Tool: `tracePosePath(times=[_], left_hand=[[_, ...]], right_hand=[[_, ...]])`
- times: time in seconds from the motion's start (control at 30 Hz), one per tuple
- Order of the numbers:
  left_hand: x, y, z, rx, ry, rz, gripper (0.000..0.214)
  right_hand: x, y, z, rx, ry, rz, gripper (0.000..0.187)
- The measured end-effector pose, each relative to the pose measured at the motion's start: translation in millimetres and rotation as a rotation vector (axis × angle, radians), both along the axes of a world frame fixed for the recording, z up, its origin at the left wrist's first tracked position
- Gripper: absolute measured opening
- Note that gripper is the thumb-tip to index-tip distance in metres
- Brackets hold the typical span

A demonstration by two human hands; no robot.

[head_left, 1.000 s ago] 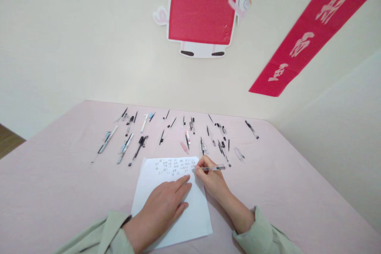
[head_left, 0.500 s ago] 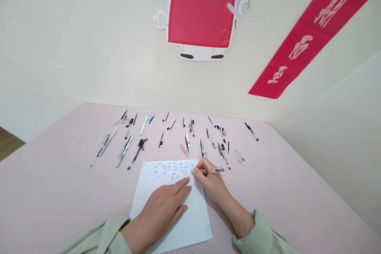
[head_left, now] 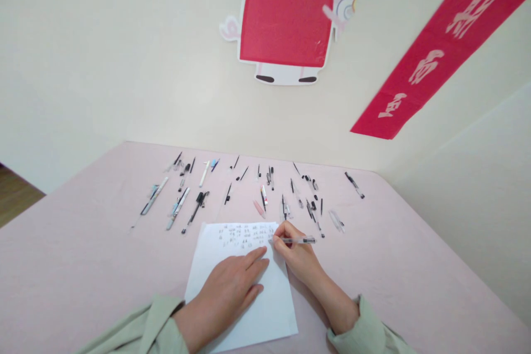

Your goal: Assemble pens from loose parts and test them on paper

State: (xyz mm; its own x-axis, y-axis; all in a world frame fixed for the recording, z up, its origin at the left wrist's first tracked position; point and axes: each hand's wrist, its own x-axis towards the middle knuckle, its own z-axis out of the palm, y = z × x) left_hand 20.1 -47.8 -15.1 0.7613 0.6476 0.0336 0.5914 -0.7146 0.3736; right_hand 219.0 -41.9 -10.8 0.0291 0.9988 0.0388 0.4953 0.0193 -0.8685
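Pale pink cloth-covered bench [head_left: 394, 265]; white rectangular paper sheet [head_left: 271, 312] is laid at its near edge. Left hand [head_left: 231, 286] is spread flat on it, nothing grasped, presumably so slipping is prevented. Slim clear-barrelled pen [head_left: 305, 240] is pinched low by right hand [head_left: 299, 257], likely for tip control; tip is held at the sheet's far right, by small dark handwriting [head_left: 244, 234]. Farther: black, white and clear pen pieces [head_left: 264, 196] are laid in spaced clusters, probably so sets aren't mixed. Farthest: red banner [head_left: 427, 61] is hung on the wall [head_left: 124, 66].

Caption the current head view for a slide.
Right hand holds a pen to paper, left hand resting there, pen parts scattered beyond.
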Motion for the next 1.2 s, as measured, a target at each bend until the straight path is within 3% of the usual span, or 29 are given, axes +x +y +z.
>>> tracePosePath(times=[1.2], left_hand=[[-2.3, -1.4, -2.2, 0.009, -0.032, -0.001, 0.034]], right_hand=[[-2.2, -1.6, 4.6, 0.001, -0.020, 0.006, 0.011]])
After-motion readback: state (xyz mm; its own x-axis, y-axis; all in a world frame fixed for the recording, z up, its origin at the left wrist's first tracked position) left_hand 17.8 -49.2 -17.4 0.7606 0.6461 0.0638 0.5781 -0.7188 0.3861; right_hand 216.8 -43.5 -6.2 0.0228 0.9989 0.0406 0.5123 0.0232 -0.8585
